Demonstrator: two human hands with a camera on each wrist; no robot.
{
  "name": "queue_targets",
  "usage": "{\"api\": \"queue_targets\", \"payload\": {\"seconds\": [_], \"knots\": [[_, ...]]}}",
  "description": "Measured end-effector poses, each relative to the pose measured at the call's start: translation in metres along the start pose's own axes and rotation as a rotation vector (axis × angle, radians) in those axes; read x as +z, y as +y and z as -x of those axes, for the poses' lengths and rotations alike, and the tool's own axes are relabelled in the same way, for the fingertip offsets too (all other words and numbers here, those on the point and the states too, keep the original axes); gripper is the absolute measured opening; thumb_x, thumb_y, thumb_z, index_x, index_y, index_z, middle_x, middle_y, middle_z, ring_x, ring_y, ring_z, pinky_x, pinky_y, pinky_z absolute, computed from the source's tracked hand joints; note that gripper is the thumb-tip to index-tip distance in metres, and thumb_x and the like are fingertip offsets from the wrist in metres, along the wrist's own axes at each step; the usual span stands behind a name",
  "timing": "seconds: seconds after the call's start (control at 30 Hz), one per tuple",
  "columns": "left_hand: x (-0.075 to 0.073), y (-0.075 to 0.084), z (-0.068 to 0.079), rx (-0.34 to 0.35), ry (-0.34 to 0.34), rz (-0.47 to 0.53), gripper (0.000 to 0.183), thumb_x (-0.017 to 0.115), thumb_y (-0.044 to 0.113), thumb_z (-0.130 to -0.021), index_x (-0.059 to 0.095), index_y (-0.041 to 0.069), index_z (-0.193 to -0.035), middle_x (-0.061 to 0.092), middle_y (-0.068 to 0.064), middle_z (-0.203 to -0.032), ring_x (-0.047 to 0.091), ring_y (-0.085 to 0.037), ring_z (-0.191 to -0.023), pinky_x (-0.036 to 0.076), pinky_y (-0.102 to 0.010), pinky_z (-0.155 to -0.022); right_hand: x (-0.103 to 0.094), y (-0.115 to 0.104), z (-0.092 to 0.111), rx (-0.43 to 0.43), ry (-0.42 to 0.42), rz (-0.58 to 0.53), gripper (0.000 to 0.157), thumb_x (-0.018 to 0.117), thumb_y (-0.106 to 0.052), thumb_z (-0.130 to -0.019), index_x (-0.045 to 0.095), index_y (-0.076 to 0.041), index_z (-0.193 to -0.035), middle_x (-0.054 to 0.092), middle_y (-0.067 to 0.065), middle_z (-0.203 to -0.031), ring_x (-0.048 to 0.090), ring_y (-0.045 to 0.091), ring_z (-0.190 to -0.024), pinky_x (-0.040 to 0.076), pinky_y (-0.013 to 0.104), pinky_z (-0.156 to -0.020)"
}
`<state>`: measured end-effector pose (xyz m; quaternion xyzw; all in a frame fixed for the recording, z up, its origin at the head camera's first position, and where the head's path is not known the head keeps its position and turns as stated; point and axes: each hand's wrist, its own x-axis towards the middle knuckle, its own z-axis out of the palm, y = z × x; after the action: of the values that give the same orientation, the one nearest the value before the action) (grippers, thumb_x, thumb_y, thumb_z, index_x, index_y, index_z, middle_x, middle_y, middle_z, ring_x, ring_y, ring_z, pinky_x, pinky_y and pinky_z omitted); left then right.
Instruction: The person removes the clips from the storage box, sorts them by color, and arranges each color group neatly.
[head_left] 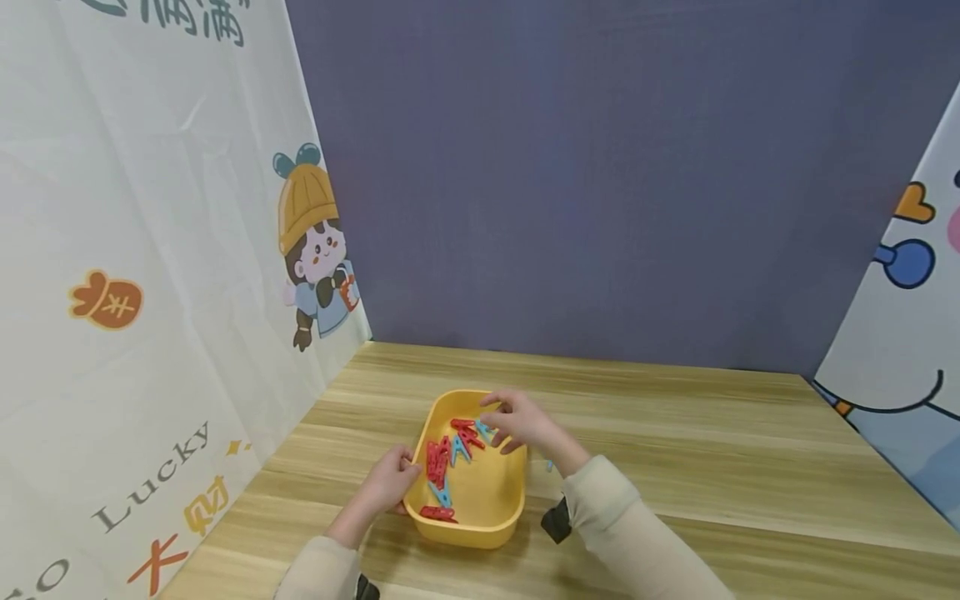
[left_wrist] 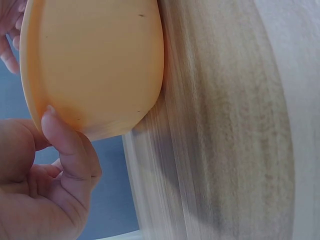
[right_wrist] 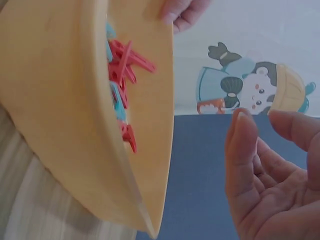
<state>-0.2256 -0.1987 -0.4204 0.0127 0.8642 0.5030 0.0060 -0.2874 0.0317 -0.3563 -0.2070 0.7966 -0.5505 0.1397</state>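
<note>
Yellow tub [head_left: 480, 498], pinched by the left grip [head_left: 392, 478], may spill pegs [head_left: 437, 463] if the parted, empty right grip [head_left: 522, 422] above bumps it.

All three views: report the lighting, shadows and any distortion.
Head: even light, no strong glare on the yellow tray; left wrist: soft shadow across the wooden table, whose edge looks bowed; right wrist: muted, hazy light, though the clothespins are readable.

Clothespins [right_wrist: 120, 66]: red and light-blue, contained in the yellow plastic bin [right_wrist: 55, 95]
Right hand [right_wrist: 280, 190]: held loosely curved beside the bin
Left hand [right_wrist: 187, 12]: placed at the far rim
</note>
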Motion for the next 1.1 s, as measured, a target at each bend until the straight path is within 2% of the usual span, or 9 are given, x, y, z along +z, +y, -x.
{"api": "queue_targets", "payload": {"seconds": [0.27,0.47,0.57,0.7,1.1], "knots": [[0.0,0.002,0.0,0.014,-0.008,0.008,0.009,0.048,0.006,-0.093,0.046,-0.002,-0.098,0.049,-0.012,-0.078,0.054,-0.019,-0.052,0.049,-0.028,-0.039,0.017,0.001,-0.003,-0.008,-0.027,0.005,0.038,0.057,-0.02,-0.092,0.051,0.0,-0.123,0.056,0.011,-0.084,0.061,0.035,-0.069,0.055,0.039,-0.053],[0.0,0.002,0.0,0.017,-0.007,-0.001,0.01,0.048,0.006,-0.093,0.046,-0.002,-0.098,0.05,-0.012,-0.078,0.054,-0.018,-0.052,0.049,-0.027,-0.038,0.027,0.004,-0.005,0.005,-0.032,0.0,0.033,0.059,-0.019,-0.091,0.055,-0.001,-0.118,0.058,0.011,-0.081,0.062,0.03,-0.066,0.056,0.042,-0.055],[0.0,0.002,0.0,0.018,-0.009,-0.002,0.01,0.048,0.006,-0.093,0.046,-0.002,-0.099,0.05,-0.011,-0.079,0.054,-0.018,-0.053,0.049,-0.027,-0.038,0.031,0.006,-0.006,0.001,-0.037,-0.007,0.031,0.059,-0.018,-0.09,0.056,-0.001,-0.116,0.058,0.016,-0.084,0.061,0.025,-0.062,0.056,0.043,-0.056],[0.0,0.001,0.0,0.02,-0.007,-0.003,0.01,0.048,0.005,-0.093,0.046,-0.002,-0.099,0.05,-0.012,-0.079,0.054,-0.018,-0.053,0.049,-0.027,-0.038,0.035,0.009,-0.008,-0.001,-0.045,-0.007,0.031,0.059,-0.019,-0.09,0.057,-0.001,-0.116,0.057,0.022,-0.088,0.06,0.02,-0.059,0.056,0.04,-0.053],[0.0,-0.001,-0.001,0.014,0.002,-0.011,0.012,0.049,0.006,-0.093,0.046,-0.003,-0.1,0.048,-0.009,-0.078,0.054,-0.019,-0.054,0.049,-0.026,-0.038,0.05,0.016,-0.007,-0.005,-0.065,0.001,0.03,0.06,-0.017,-0.088,0.058,0.0,-0.114,0.057,0.02,-0.089,0.06,0.021,-0.059,0.054,0.033,-0.048]]}}
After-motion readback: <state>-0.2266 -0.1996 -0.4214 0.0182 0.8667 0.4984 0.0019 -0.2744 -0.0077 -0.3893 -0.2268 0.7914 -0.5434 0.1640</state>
